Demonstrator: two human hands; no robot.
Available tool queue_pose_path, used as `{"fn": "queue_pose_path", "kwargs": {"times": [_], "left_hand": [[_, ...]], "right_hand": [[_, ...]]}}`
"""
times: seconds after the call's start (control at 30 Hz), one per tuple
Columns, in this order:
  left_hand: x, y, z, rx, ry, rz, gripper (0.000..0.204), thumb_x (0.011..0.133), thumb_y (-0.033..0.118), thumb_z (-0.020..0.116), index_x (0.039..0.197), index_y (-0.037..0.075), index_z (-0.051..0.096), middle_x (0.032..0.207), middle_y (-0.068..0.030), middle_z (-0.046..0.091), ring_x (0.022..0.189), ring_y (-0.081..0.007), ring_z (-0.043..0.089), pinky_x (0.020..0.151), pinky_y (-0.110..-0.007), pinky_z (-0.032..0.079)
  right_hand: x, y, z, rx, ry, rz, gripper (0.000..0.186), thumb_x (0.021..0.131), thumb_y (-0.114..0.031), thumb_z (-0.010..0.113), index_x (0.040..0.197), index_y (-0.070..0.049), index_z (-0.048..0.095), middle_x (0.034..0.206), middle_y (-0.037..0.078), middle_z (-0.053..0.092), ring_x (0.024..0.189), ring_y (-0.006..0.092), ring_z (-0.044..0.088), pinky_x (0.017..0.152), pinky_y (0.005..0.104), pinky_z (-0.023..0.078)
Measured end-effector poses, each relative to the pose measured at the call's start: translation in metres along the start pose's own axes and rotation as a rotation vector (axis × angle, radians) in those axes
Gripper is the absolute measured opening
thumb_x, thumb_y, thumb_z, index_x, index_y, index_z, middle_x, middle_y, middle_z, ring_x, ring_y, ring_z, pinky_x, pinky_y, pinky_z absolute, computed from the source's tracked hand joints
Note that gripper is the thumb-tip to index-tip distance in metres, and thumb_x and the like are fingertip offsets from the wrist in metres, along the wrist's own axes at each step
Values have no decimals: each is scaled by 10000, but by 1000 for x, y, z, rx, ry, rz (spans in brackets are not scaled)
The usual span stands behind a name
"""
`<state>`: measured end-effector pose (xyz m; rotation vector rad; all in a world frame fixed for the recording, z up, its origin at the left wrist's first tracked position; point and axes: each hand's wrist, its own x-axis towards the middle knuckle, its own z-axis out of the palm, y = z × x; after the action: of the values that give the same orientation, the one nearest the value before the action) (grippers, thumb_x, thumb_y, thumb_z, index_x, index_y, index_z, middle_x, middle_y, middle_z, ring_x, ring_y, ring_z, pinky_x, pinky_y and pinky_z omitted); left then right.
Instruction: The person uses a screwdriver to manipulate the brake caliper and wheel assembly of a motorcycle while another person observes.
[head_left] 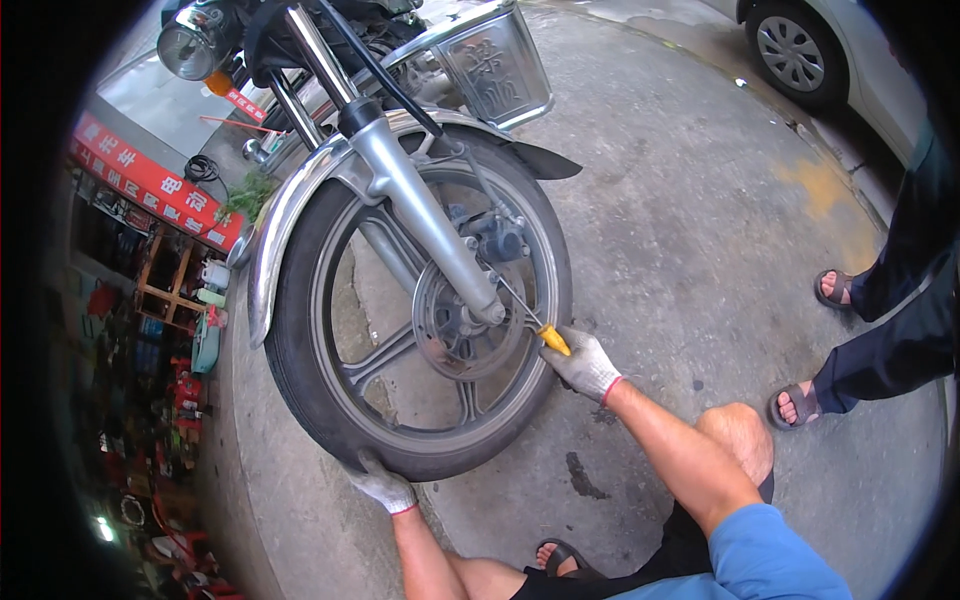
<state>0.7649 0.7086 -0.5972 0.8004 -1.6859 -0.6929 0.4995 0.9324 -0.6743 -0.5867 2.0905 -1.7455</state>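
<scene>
A motorcycle front wheel (310, 390) with a black tyre, silver spokes and a brake disc (450, 330) fills the middle. My right hand (583, 362), in a grey glove, grips a screwdriver (552, 339) with a yellow handle; its thin shaft points up-left toward the lower end of the silver fork leg (425, 225) near the axle. My left hand (380, 485), also gloved, rests on the bottom of the tyre, fingers curled against the rubber. My bare knee (738, 435) is bent beside the wheel.
Another person stands at the right in dark trousers and sandals (795, 405). A white car's wheel (795, 50) is at the top right. A shop front with a red sign (150, 180) and shelves lies to the left. The ground is grey concrete (680, 230).
</scene>
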Motion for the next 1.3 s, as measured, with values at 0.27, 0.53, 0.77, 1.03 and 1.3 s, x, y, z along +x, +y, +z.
{"fn": "queue_pose_path", "kwargs": {"times": [0.27, 0.53, 0.77, 1.03, 1.3], "left_hand": [[3, 2, 3, 22, -28, 30, 516, 969, 287, 542, 1322, -73, 433, 1300, -176, 520, 1135, -260, 506, 1020, -379, 371], [3, 6, 3, 33, -22, 20, 548, 963, 320, 546, 1340, -61, 432, 1312, -168, 515, 1161, -253, 493, 1028, -378, 363], [5, 7, -2, -54, -52, 0, 512, 962, 280, 533, 1336, -57, 442, 1311, -160, 519, 1158, -252, 499, 1031, -374, 361], [1, 6, 2, -56, -42, 15, 527, 962, 275, 539, 1354, -58, 423, 1319, -155, 514, 1159, -247, 497, 1038, -371, 353], [0, 8, 2, 8, -33, 8, 526, 967, 275, 535, 1354, -64, 425, 1327, -162, 514, 1158, -245, 497, 1040, -366, 352]], "right_hand": [[-6, 15, 49, 71, 149, -9, 364, 825, -258, 660, 1076, 1, 610, 914, 255, 652, 922, 398, 646, 765, 421, 514], [5, 11, 13, 12, -69, 20, 344, 846, -256, 643, 1068, 4, 612, 908, 234, 660, 891, 358, 659, 762, 413, 506], [15, -51, -41, -55, -316, 300, 334, 844, -273, 654, 1040, -3, 627, 836, 210, 671, 792, 313, 681, 687, 407, 512], [12, 0, -4, -2, -48, -55, 323, 840, -261, 659, 1041, -10, 629, 875, 238, 659, 865, 368, 666, 727, 414, 516], [9, 10, 9, 0, 10, -36, 325, 832, -261, 662, 1032, -8, 623, 867, 253, 650, 876, 395, 653, 715, 428, 513]]}}
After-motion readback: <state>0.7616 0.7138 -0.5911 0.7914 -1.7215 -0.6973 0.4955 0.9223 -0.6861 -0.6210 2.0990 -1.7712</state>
